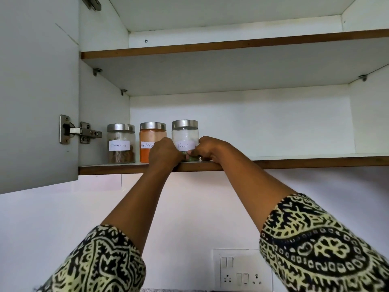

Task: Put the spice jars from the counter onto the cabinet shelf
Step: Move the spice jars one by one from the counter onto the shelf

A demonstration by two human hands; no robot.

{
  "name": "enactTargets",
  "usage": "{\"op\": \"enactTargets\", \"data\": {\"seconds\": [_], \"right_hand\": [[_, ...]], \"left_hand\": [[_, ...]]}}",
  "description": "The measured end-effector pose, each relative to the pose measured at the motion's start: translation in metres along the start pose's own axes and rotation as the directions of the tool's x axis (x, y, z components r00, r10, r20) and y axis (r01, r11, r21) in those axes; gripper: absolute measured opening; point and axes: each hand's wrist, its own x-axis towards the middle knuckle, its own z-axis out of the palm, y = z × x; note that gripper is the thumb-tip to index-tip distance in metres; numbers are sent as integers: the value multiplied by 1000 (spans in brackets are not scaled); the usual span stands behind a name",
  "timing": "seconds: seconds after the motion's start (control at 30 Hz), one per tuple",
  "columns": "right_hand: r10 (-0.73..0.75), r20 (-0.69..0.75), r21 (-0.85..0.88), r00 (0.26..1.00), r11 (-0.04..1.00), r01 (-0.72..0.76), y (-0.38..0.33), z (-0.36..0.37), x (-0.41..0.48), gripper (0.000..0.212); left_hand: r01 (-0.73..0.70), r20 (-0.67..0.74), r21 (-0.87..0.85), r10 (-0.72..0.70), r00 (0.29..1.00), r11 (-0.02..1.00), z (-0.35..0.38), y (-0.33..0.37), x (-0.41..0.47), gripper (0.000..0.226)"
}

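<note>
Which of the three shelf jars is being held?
The jar labelled Fennel, rightmost in the row: the left hand and right hand grip its base. The cinnamon jar and red chilli jar stand to its left.

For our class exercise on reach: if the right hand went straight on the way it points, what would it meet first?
The right hand would meet the fennel jar at once; its fingers seem curled round the jar's base. Depth is unclear.
</note>
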Motion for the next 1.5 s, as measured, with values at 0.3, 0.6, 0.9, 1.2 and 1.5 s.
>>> {"op": "enactTargets", "data": {"seconds": [0.3, 0.6, 0.9, 1.2, 1.5], "right_hand": [[29, -154, -39, 988, 999, -35, -1, -4, -20, 13], [-321, -373, 156, 870, 903, 400, 35, 7, -129, 20], [-155, -163, 299, 974, 933, 198, 140, 99, -230, 16], [206, 297, 7, 932, 976, -218, 259, 228, -298, 31], [282, 416, -590, 865, 807, 20, 299, 293, -320, 88]], "left_hand": [[27, -3, -26, -28, 1000, 999, -10, 13, -30, 33], [-328, -206, -307, 275, 939, 893, 9, -22, -123, 37], [-62, 165, -565, 186, 969, 822, 49, -89, -241, 25], [258, 679, -335, 42, 733, 906, 133, -189, -359, 49], [171, 843, -54, -47, 537, 984, 191, -229, -408, 89]]}}
